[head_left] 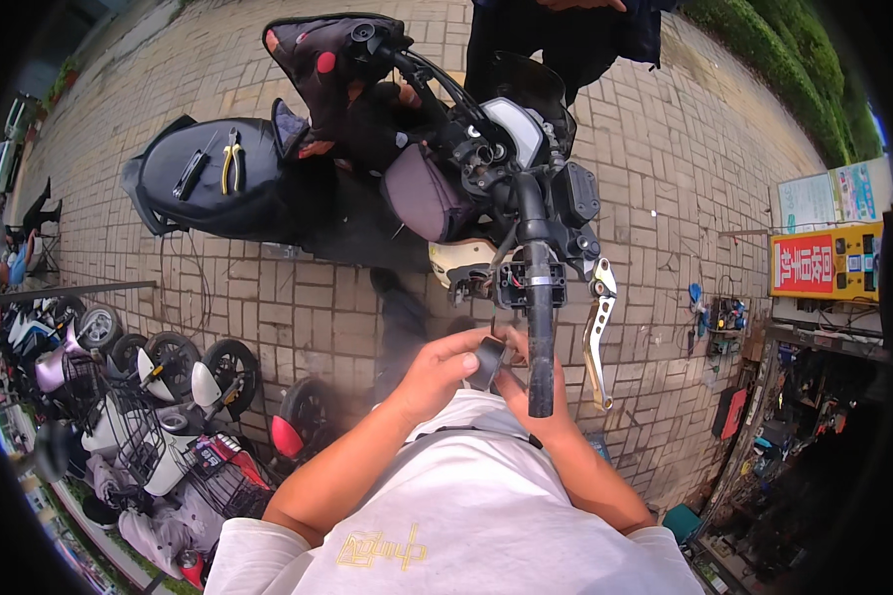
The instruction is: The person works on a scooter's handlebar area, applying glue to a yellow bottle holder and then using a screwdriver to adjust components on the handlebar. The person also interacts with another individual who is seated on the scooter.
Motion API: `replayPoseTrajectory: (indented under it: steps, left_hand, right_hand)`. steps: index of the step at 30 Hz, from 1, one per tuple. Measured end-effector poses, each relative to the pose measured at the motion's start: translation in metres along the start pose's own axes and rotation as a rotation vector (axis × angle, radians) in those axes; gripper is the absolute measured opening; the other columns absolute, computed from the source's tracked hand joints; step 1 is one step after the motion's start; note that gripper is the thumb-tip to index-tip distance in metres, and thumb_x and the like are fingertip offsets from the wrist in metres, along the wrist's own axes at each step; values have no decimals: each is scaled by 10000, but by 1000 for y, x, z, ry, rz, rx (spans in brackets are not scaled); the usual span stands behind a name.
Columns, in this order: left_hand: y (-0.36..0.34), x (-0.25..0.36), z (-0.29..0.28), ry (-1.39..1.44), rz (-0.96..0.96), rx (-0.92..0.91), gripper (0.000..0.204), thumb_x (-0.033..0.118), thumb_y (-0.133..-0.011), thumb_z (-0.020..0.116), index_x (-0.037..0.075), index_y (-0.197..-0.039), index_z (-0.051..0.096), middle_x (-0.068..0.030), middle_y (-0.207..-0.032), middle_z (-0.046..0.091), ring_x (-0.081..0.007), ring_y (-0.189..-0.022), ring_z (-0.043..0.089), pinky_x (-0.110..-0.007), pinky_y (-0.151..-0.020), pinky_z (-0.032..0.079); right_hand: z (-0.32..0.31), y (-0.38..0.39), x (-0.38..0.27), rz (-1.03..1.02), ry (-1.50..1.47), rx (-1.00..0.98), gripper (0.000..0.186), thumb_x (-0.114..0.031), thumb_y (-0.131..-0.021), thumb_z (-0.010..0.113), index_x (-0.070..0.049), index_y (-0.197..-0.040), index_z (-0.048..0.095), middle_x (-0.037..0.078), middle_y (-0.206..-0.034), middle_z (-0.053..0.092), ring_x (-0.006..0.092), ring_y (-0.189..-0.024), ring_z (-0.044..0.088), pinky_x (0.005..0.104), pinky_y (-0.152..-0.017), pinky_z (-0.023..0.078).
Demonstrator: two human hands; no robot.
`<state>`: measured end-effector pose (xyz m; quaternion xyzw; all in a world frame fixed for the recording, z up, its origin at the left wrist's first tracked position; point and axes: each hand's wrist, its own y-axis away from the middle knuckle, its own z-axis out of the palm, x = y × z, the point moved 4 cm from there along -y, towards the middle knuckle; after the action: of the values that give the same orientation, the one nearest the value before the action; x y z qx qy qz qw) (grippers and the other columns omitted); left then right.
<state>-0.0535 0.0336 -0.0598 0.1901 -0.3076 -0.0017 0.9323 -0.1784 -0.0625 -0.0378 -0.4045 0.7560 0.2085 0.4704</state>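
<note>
Outdoors, on grey brick paving [298,297]: one electric scooter [437,198], parked, handlebar end toward the person. Left hand [437,372]: fingers curled, thumb and forefinger pinching a small dark piece [486,359], held just below the handlebar's opened switch housing [526,283], where wires and an orange part show. Right hand [531,402]: mostly hidden behind the black handlebar grip [540,347], fingers closed toward the same dark piece; whether it also pinches it cannot be told. Silver brake lever [597,332]: hanging just to the right of the grip, apart from both hands. Scooter seat [218,178]: black, bearing yellow-handled pliers [231,164] and a dark flat tool [189,174] side by side. Handlebar muff [318,59]: dark with pink spots, on the far bar end. Second person [566,30]: dark clothing, standing beyond the scooter, only the lower body in view. Parked scooters and wire baskets [139,416]: lower left, well apart. Red-and-yellow machine [824,263] and cluttered shelves: right edge. Green hedge [784,59]: upper right.
</note>
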Motion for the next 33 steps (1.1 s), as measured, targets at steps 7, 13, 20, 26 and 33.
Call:
replayPoseTrajectory:
  steps: [7,13,20,26,33]
  left_hand:
    - [3,-9,13,31,31,107,520,273,-921,649,-32,-1326,533,-104,-1196,632,-196,-1116,586,-348,-1003,434]
    - [1,1,13,-398,252,335,495,179,-913,685,9,-1336,494,-93,-1153,621,-163,-1080,587,-323,-939,487]
    - [-29,8,7,-348,256,518,298,153,-925,687,-23,-1158,631,62,-774,556,-13,-665,469,-201,-558,395]
    - [-36,19,2,-199,213,520,183,189,-939,672,13,-904,637,71,-708,534,-6,-618,426,-202,-515,328]
    - [-35,17,-7,-522,347,699,122,126,-915,636,9,-880,628,43,-678,537,-29,-612,447,-219,-549,364]
  right_hand:
    - [-1,-5,-14,108,-172,-69,737,-97,-701,842,-14,-1330,468,141,-1194,569,264,-1060,588,386,-924,480]
    - [-11,-6,10,377,-739,71,623,-119,-774,764,-38,-1306,450,127,-1111,595,217,-1006,617,371,-902,505]
    - [-22,-32,21,531,-1038,19,431,-154,-838,659,38,-1200,523,129,-1054,610,208,-871,619,349,-788,519]
    - [-28,-45,15,459,-498,-52,365,-196,-821,719,16,-1081,577,73,-914,640,147,-789,603,288,-718,491]
    - [-19,-49,13,434,-669,-112,285,-106,-818,740,-4,-1026,573,43,-865,642,91,-736,594,250,-640,491]
